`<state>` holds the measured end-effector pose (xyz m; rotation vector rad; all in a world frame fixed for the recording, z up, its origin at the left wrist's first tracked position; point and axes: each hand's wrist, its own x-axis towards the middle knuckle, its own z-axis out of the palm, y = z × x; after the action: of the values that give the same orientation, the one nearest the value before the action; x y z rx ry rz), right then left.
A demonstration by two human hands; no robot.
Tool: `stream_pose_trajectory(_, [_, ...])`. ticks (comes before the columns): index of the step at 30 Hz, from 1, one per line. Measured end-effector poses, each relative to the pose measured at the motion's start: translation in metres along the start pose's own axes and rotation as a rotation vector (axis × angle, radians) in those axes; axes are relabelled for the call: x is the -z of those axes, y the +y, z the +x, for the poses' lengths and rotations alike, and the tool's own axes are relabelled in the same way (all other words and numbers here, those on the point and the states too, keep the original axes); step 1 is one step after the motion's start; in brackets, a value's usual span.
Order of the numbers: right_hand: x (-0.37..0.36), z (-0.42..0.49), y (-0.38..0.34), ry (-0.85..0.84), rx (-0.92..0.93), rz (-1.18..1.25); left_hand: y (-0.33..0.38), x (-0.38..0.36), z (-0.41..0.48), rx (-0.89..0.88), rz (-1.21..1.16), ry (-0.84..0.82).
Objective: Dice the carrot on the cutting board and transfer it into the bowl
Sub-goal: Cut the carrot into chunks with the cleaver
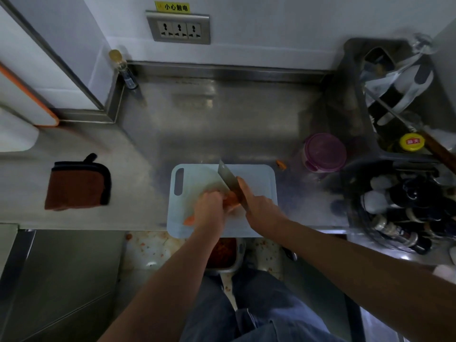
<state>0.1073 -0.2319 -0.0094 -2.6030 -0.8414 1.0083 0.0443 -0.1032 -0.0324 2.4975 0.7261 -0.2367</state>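
A pale blue cutting board (256,178) lies at the counter's front edge. On it lies an orange carrot (232,201), its tip (189,220) poking out below my left hand (209,208), which curls over and holds it down. My right hand (256,206) grips the handle of a cleaver (225,177), forefinger along the blade's spine. The blade sits against the carrot just right of my left fingers. A metal container (235,264) with orange bits stands on the floor below the board, partly hidden by my left arm.
A brown cloth (77,185) lies to the left on the steel counter. A purple-lidded jar (324,153) and a carrot scrap (281,164) sit to the right. Racks of bottles and utensils (404,213) crowd the right side. A small bottle (123,67) stands near the back wall.
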Motion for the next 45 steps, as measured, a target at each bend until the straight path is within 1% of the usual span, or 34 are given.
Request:
stream_pose_trajectory(9, [-0.013,0.004,-0.002,0.069,0.002,0.005,-0.003,-0.003,0.002,-0.002,0.049,-0.025])
stream_pose_trajectory(14, [-0.003,0.012,0.001,0.082,0.030,0.103,-0.002,-0.002,-0.001,0.022,-0.004,-0.015])
stream_pose_trajectory(17, [0.010,0.008,0.002,0.135,0.052,0.141,-0.003,-0.001,-0.003,0.028,-0.042,-0.006])
stream_pose_trajectory(19, [0.016,0.005,0.001,0.156,0.098,0.144,-0.002,0.001,-0.003,0.033,-0.044,-0.007])
stream_pose_trajectory(21, [0.019,0.003,0.002,0.142,0.126,0.127,-0.001,0.002,-0.004,0.022,-0.048,-0.002])
stream_pose_trajectory(26, [0.011,0.001,0.006,0.078,0.105,0.062,-0.001,0.002,-0.005,0.017,-0.071,0.002])
stream_pose_trajectory(35, [0.005,0.002,0.006,0.003,0.088,0.046,0.003,0.005,-0.005,0.030,-0.086,0.011])
stream_pose_trajectory(40, [-0.009,0.006,-0.002,0.028,0.016,0.019,0.002,0.004,-0.004,0.047,-0.013,-0.005])
stream_pose_trajectory(45, [-0.011,0.014,-0.009,0.101,0.043,0.041,0.001,0.004,-0.003,0.041,-0.010,-0.033])
